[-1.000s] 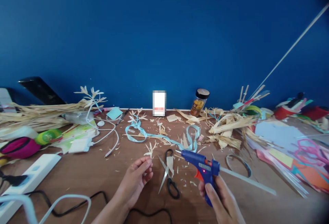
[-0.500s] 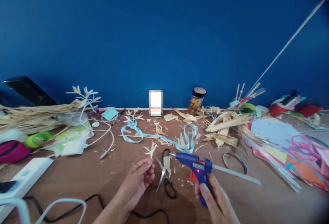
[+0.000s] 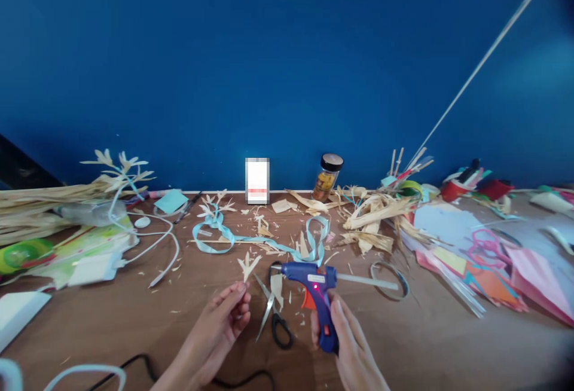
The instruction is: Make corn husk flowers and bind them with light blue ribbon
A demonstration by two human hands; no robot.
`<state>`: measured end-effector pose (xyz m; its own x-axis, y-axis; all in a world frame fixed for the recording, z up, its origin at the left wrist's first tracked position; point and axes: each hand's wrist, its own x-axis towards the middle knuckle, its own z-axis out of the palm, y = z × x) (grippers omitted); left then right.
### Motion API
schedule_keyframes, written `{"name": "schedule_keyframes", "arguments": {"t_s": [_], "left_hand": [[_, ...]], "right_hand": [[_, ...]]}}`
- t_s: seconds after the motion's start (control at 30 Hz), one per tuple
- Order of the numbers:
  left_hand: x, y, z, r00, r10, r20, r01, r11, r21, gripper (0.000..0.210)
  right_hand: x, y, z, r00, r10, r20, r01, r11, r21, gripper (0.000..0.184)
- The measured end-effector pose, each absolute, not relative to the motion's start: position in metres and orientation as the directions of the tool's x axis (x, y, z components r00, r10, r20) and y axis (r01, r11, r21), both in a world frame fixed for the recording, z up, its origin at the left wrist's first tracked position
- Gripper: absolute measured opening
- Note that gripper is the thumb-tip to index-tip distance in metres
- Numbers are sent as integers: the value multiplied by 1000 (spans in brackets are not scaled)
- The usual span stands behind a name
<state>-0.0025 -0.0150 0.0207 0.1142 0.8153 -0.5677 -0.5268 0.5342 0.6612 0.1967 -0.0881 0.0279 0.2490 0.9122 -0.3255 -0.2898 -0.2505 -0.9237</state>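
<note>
My left hand (image 3: 228, 316) pinches the stem of a small pale flower (image 3: 247, 266) that looks made of dried husk; its petals point up. In my right hand (image 3: 343, 331) is a blue hot glue gun (image 3: 311, 274) with a lit red light and an orange trigger. A glue stick (image 3: 368, 281) juts from its back end, and its nozzle points left toward the flower, apart from it. Black-handled scissors (image 3: 271, 307) lie open on the table between my hands, with a husk scrap (image 3: 277, 289) on them. A light blue ribbon (image 3: 264, 240) curls behind.
A jar with a black lid (image 3: 327, 177) and a blurred white card (image 3: 257, 180) stand by the blue wall. Dried husks (image 3: 376, 214) and coloured papers (image 3: 448, 223) lie at right. On the left are a white cable (image 3: 173, 247), a power strip (image 3: 20, 316) and more husk flowers (image 3: 121, 167).
The view has turned slightly right, so the table things sit farther left. The glue gun has come a little closer to the flower, its handle turned more upright. Both hands keep their holds.
</note>
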Motion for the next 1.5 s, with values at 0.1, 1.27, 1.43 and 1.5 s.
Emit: {"name": "schedule_keyframes", "arguments": {"t_s": [0.1, 1.27, 1.43, 1.5], "left_hand": [[-3, -15, 19, 101, 817, -568, -527, 528, 666, 7], [6, -22, 27, 62, 868, -492, -495, 455, 740, 20], [7, -24, 29, 84, 878, -472, -479, 451, 753, 21], [8, -24, 29, 83, 881, -465, -473, 446, 760, 21]], "right_hand": [[198, -86, 29, 241, 914, -326, -304, -248, -920, 44], [178, -93, 44, -1, 974, -228, -230, -222, -948, 47], [179, -92, 40, -7, 982, -187, -180, -185, -966, 41], [179, -91, 41, -10, 985, -174, -158, -174, -972, 42]]}}
